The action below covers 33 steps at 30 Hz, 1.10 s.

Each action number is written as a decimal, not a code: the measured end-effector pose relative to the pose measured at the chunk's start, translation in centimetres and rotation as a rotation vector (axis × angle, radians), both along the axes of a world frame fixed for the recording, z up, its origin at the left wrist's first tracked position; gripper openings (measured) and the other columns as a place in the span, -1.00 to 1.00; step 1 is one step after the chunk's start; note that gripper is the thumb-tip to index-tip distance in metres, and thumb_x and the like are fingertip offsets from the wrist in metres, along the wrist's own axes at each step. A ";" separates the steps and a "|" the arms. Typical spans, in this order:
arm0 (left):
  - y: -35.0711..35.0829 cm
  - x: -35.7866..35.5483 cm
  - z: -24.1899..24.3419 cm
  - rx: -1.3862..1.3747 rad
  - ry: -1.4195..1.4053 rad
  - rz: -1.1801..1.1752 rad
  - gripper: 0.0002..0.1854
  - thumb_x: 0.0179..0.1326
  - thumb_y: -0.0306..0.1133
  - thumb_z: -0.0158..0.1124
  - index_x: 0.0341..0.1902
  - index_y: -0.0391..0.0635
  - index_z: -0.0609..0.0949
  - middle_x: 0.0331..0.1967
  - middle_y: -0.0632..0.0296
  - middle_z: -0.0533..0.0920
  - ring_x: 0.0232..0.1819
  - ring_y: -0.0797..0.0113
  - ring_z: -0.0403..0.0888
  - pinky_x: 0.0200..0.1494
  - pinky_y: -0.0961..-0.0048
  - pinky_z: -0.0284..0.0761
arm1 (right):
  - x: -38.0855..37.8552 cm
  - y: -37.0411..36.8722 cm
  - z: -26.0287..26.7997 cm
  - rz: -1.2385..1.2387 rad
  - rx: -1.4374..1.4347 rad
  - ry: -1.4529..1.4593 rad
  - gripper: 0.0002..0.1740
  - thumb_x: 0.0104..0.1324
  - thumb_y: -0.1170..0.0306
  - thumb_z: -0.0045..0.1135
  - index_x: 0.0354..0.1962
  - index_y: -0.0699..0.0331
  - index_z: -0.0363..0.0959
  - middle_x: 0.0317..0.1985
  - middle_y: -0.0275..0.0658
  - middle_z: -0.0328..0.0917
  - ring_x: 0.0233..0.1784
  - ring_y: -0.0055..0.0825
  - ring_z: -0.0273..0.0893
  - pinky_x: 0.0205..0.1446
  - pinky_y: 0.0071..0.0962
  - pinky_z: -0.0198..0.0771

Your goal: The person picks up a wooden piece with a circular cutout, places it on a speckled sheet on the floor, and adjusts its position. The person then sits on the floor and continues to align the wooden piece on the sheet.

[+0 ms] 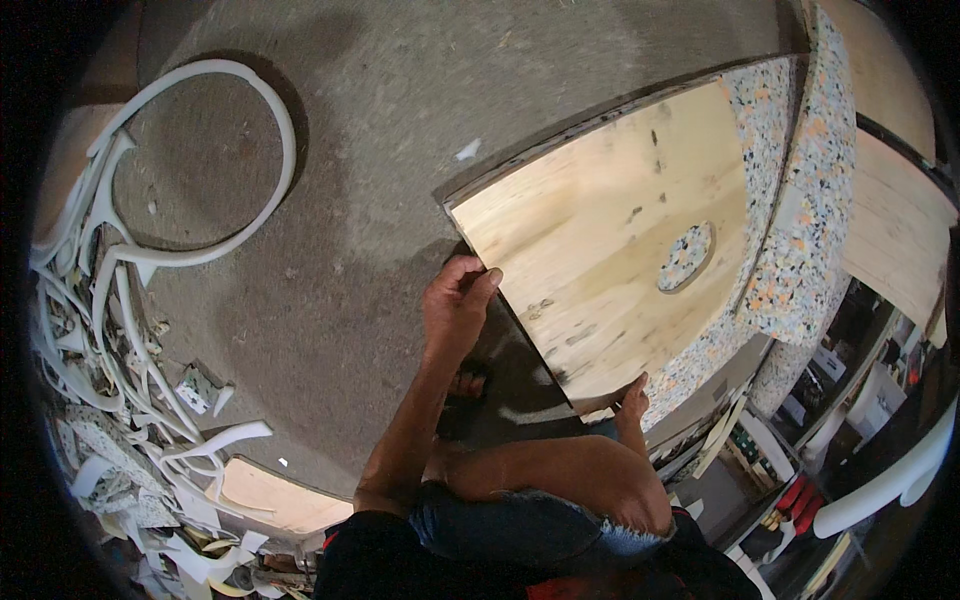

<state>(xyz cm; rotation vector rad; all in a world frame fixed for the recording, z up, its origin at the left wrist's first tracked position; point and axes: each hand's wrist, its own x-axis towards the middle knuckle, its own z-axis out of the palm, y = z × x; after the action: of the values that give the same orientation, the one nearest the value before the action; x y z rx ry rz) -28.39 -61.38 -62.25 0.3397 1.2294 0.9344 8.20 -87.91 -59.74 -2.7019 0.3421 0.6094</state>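
Note:
A pale plywood panel [592, 232] with an oval cut-out lies over a sheet of speckled rebonded foam [765, 112], whose surface shows through the hole and past the panel's right side. My left hand [459, 304] pinches the panel's near left edge between thumb and fingers. At the panel's lower corner, my right hand [634, 409] grips the edge, its fingers partly hidden. Further right, another speckled foam piece [802, 225] curves up beside the panel.
A large white foam ring [289, 150] lies on the concrete floor at left, beside a heap of white foam offcuts [127, 465]. A thin board [281, 495] lies near my left side. Shelving with assorted items [840, 375] stands at right, near red-fingered gloves [801, 502].

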 end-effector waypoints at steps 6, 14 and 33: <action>-0.1 0.0 -0.2 -0.018 0.049 -0.026 -0.92 0.32 -0.46 0.32 -0.17 -0.18 0.62 -0.36 0.39 0.62 -0.30 0.60 0.52 -0.21 0.56 0.48 | 0.8 -0.9 -0.2 0.022 0.003 -0.004 -0.08 0.27 -0.41 0.00 -0.10 0.42 0.54 -0.16 -0.09 0.57 -0.11 -0.19 0.53 -0.19 -0.14 0.55; 0.1 -0.3 -0.3 -0.043 0.085 -0.074 -0.90 0.33 -0.44 0.32 -0.14 -0.17 0.64 -0.27 0.34 0.65 -0.23 0.58 0.54 -0.15 0.55 0.50 | 1.5 -1.3 -0.7 0.005 0.025 0.009 -0.11 0.27 -0.38 0.03 -0.07 0.40 0.54 -0.11 -0.11 0.57 -0.09 -0.21 0.52 -0.15 -0.10 0.54; -0.1 0.1 -0.5 -0.171 0.144 -0.106 -0.85 0.28 -0.37 0.38 -0.18 -0.16 0.64 -0.31 0.30 0.67 -0.27 0.53 0.57 -0.22 0.51 0.52 | 1.8 -0.8 0.2 0.018 0.007 0.096 -0.09 0.27 -0.38 0.05 -0.08 0.46 0.50 -0.11 -0.01 0.55 -0.10 -0.13 0.57 -0.20 0.00 0.60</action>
<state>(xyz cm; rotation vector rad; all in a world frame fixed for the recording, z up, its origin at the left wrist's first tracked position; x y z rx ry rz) -28.32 -61.43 -62.75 0.3373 1.3989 0.7180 10.02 -88.66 -59.54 -2.6780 0.3400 0.7453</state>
